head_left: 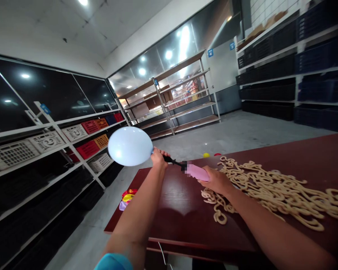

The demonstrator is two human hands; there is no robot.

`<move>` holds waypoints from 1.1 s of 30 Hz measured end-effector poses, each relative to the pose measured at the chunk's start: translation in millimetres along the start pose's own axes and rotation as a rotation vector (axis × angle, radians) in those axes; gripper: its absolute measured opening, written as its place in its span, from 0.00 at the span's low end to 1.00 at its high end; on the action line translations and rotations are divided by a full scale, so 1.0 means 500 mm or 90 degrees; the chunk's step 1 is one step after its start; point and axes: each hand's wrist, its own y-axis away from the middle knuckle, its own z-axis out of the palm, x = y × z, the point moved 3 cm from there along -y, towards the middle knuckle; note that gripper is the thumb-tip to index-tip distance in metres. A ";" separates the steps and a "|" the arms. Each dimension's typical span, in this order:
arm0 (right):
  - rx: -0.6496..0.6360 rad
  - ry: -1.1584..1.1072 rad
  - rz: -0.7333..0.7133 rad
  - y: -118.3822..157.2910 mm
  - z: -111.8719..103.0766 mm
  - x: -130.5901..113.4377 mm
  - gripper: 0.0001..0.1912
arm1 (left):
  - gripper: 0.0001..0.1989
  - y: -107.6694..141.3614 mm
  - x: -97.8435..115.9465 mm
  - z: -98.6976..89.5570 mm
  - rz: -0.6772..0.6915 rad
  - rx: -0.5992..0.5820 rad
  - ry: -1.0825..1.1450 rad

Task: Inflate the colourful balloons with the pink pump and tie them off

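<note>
White metal shelving [73,147] stacked with plastic crates [48,141] fills the frame's left. At centre left, a pale-blue, rounded, inflated balloon [130,146] meets your left hand [159,158], clasped around its neck and the black end of a pink-and-black hand pump [197,171] mid-frame. Your right hand [216,180] grips the pump's pink end, near tangled beige cords [266,187] on a glossy dark-red table [180,221].

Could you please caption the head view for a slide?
Left grip holding an inflated pale blue balloon, right grip on a pink pump, above a dark red table.
</note>
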 end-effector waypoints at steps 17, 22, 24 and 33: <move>-0.027 0.024 0.046 0.000 0.004 0.013 0.20 | 0.17 -0.023 0.006 0.009 0.018 0.007 -0.002; -0.033 0.036 0.045 0.004 0.002 0.012 0.21 | 0.18 0.029 -0.095 0.011 -0.037 -0.001 0.006; -0.031 0.040 0.036 0.005 -0.002 0.008 0.20 | 0.19 0.040 -0.106 0.006 -0.048 -0.003 0.010; -0.028 -0.015 0.002 0.001 -0.015 -0.010 0.19 | 0.18 -0.005 0.082 -0.003 0.046 -0.011 -0.007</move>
